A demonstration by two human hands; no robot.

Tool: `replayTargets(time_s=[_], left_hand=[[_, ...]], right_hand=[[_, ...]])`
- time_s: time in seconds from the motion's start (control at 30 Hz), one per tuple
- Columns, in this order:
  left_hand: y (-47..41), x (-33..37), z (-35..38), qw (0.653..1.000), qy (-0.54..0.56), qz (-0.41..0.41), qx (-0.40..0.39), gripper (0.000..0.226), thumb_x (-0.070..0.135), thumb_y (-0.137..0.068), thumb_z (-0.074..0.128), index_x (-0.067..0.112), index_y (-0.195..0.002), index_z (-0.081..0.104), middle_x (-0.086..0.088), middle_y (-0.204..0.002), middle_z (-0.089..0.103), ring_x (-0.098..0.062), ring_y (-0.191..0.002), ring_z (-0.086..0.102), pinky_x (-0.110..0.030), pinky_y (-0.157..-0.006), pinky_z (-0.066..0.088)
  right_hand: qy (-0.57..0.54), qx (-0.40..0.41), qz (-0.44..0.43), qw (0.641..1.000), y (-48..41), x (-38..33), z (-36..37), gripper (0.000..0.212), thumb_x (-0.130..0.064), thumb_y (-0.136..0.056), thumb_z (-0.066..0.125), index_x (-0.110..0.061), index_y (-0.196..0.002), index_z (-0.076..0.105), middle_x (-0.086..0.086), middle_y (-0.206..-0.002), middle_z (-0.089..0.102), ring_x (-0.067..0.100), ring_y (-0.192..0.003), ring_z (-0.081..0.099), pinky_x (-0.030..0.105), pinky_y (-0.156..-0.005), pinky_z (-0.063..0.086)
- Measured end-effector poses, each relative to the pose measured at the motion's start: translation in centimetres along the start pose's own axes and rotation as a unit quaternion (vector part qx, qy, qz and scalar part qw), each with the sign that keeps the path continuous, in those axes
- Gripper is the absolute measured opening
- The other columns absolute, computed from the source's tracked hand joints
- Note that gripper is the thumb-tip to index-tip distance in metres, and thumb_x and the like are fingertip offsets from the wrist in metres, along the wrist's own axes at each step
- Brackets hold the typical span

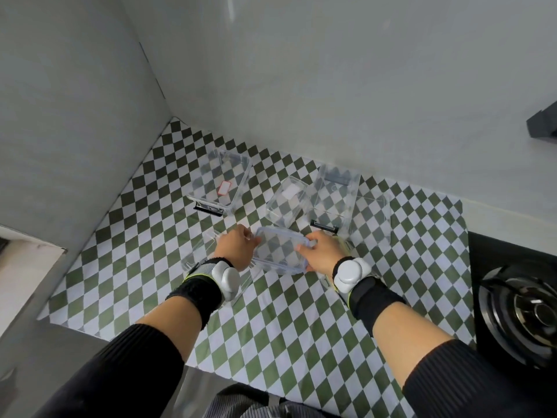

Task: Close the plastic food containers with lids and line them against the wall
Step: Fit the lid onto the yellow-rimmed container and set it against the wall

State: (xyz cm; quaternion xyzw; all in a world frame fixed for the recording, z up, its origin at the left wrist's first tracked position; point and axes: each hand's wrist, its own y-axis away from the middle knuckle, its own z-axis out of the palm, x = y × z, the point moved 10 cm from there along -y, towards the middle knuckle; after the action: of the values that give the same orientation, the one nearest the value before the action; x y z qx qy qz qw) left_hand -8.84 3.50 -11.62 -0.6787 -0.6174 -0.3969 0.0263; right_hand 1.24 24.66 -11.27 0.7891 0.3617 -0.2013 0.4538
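A clear lidded container (280, 251) with a bluish rim sits between my hands on the checkered mat. My left hand (236, 248) grips its left edge and my right hand (321, 251) grips its right edge. An open clear container (223, 182) with a black clasp and a red-edged label stands near the back left. A small clear container (286, 200) and a taller one (334, 200) with black clasps stand behind my hands. A flat clear lid (373, 215) lies to their right. Another clear piece (196, 254) lies under my left wrist.
A green-and-white checkered mat (301, 327) covers the counter. Grey walls (331, 101) meet in a corner at the back left. A black gas stove burner (524, 309) sits at the right. A dark object (542, 122) juts from the wall at the upper right.
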Motion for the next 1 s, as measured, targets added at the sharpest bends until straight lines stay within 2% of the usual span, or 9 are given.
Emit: replayTargets(time_s=[0.1,0.17,0.33,0.6,0.67,0.73,0.83,0.9,1.0], left_hand=[[0.8,-0.1,1.2,0.999,0.005,-0.006,-0.040,0.031,0.045,-0.097,0.061,0.014,-0.097,0.059,-0.006,-0.086,0.073,-0.026,-0.083,0.069,-0.038,-0.075,0.057],[1.4,-0.2,1.6,0.998,0.015,-0.010,-0.055,0.029,0.045,-0.098,0.062,0.016,-0.095,0.060,-0.002,-0.076,0.076,-0.018,-0.073,0.073,-0.032,-0.065,0.057],[2.5,-0.1,1.9,0.997,0.027,-0.022,-0.066,0.028,0.043,-0.098,0.063,0.016,-0.096,0.057,-0.004,-0.079,0.076,-0.017,-0.073,0.075,-0.028,-0.062,0.057],[2.6,-0.1,1.7,0.996,0.037,-0.050,-0.069,0.028,0.038,-0.096,0.068,0.011,-0.102,0.063,-0.004,-0.077,0.077,-0.010,-0.060,0.069,-0.019,-0.050,0.044],[2.5,-0.2,1.7,0.996,0.018,-0.054,-0.069,0.031,0.040,-0.094,0.070,0.010,-0.100,0.066,-0.005,-0.079,0.078,-0.016,-0.070,0.073,-0.024,-0.057,0.049],[2.3,0.1,1.1,0.998,-0.028,-0.045,-0.045,0.039,0.044,-0.089,0.074,0.009,-0.104,0.065,-0.007,-0.096,0.074,-0.026,-0.090,0.071,-0.032,-0.073,0.054],[2.4,1.5,-0.4,0.995,-0.100,-0.004,0.024,0.057,0.045,-0.080,0.082,0.013,-0.120,0.057,-0.010,-0.119,0.053,-0.031,-0.105,0.060,-0.042,-0.093,0.053],[2.5,2.7,-0.5,0.990,-0.134,0.017,0.034,0.055,0.042,-0.080,0.083,0.012,-0.120,0.059,-0.013,-0.120,0.053,-0.033,-0.103,0.060,-0.042,-0.092,0.053],[2.5,3.7,0.2,0.984,-0.176,0.021,0.011,0.042,0.038,-0.087,0.078,0.008,-0.114,0.066,-0.015,-0.111,0.067,-0.032,-0.098,0.064,-0.040,-0.084,0.053]], right_hand=[[0.029,0.023,-0.003,0.999,0.0,0.5,-1.1,0.039,-0.031,-0.095,0.068,-0.007,-0.125,0.063,0.016,-0.115,0.071,0.034,-0.103,0.068,0.051,-0.096,0.054],[0.026,0.019,0.003,0.999,-0.2,1.0,-1.3,0.044,-0.033,-0.093,0.070,-0.014,-0.132,0.060,0.010,-0.120,0.069,0.029,-0.108,0.066,0.049,-0.100,0.052],[0.043,0.027,-0.013,0.999,-0.1,1.4,-1.5,0.040,-0.034,-0.092,0.072,-0.016,-0.126,0.062,0.007,-0.109,0.071,0.025,-0.099,0.068,0.048,-0.093,0.056],[0.016,0.004,-0.010,1.000,-0.1,1.7,-1.6,0.036,-0.031,-0.091,0.075,-0.019,-0.122,0.062,0.011,-0.109,0.070,0.032,-0.093,0.071,0.052,-0.078,0.063],[0.008,0.002,-0.005,1.000,-0.1,1.8,-1.7,0.035,-0.030,-0.090,0.076,-0.019,-0.120,0.063,0.011,-0.107,0.070,0.031,-0.090,0.071,0.050,-0.073,0.064],[0.025,0.018,-0.015,0.999,0.0,1.5,-1.9,0.035,-0.033,-0.089,0.078,-0.019,-0.119,0.066,0.010,-0.108,0.070,0.029,-0.092,0.070,0.046,-0.076,0.064],[0.112,0.052,-0.046,0.991,0.0,0.6,-2.4,0.043,-0.040,-0.087,0.078,-0.018,-0.123,0.069,0.008,-0.118,0.071,0.025,-0.101,0.066,0.030,-0.082,0.049],[0.144,0.059,-0.043,0.987,0.0,0.1,-2.4,0.049,-0.041,-0.088,0.076,-0.016,-0.129,0.067,0.008,-0.124,0.071,0.025,-0.107,0.066,0.029,-0.083,0.046],[0.177,0.052,-0.045,0.982,0.1,-0.6,-2.0,0.049,-0.034,-0.092,0.073,-0.013,-0.136,0.061,0.011,-0.129,0.068,0.029,-0.114,0.064,0.035,-0.092,0.049]])
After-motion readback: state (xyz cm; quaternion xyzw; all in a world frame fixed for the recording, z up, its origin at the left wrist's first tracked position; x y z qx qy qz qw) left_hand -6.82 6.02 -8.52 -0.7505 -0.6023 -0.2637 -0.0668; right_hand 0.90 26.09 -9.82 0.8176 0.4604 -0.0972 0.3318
